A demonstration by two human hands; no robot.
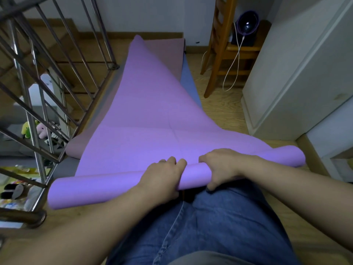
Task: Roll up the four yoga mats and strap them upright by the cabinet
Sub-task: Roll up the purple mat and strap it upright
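A purple yoga mat [145,111] stretches away from me across the floor, its near end wound into a roll [107,186] that lies across my lap. My left hand [164,178] grips the roll near its middle, fingers curled over the top. My right hand [221,167] grips the roll just to the right, thumb underneath. Under the purple mat lie a dusty pink mat [168,54] and a grey-blue mat [188,81], both flat. The purple mat's far end is lifted and twisted.
A metal stair railing [38,88] runs along the left, close to the mats. A wooden chair [225,48] with a white cable stands at the back right. A white cabinet [298,73] fills the right side. Wooden floor [219,109] shows between mats and cabinet.
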